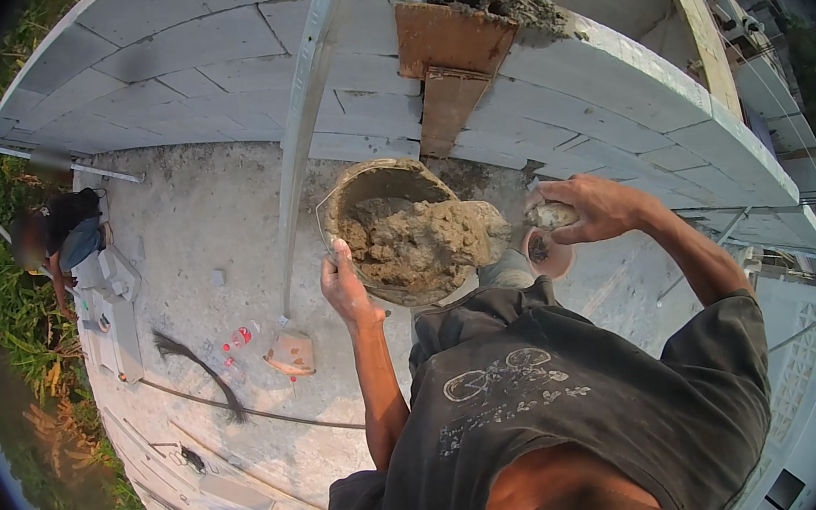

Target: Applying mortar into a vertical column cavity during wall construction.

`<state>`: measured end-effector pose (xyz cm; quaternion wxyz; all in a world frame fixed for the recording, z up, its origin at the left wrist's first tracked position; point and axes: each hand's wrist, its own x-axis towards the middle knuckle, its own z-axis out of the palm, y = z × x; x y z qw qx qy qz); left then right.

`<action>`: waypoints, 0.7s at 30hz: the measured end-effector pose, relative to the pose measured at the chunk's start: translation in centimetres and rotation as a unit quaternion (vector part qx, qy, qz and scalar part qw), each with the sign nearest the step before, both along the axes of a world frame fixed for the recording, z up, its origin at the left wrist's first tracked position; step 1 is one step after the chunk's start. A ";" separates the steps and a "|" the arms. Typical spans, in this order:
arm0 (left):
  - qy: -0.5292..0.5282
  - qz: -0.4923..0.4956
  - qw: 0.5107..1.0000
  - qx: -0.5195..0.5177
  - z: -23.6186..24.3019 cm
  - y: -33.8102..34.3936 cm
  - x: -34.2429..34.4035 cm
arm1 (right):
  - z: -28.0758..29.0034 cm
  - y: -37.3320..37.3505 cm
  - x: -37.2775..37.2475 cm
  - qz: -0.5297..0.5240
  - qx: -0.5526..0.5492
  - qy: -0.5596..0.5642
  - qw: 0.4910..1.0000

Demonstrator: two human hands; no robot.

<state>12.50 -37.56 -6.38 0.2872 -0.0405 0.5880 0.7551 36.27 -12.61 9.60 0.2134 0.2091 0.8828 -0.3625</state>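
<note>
Danger here: a careless tilt by my left hand, clutching the bucket by its rim, could have slopped mortar out! My right hand gripped the trowel; before me, inside the bucket, the mix looked lumpy, brownish-grey, thick.

The mortar is grey-brown, the shirt charcoal with whitish print, the wall pale grey.

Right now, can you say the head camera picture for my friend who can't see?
Left fingers hold a bucket of wet mortar while right fingers grip a trowel at its rim, near a pale block wall.
</note>
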 end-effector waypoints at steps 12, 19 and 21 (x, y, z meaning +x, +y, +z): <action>0.009 -0.004 0.993 -0.120 -1.4 5.0 1.3 | 8.2 19.7 -4.1 -0.177 -0.225 0.052 0.957; -0.033 0.006 0.995 -0.096 -2.8 5.1 1.8 | 10.4 20.0 -5.1 -0.209 -0.124 0.088 0.966; -0.036 -0.002 0.997 -0.069 -3.0 4.5 1.5 | 10.1 18.4 -2.8 -0.200 -0.086 0.078 0.973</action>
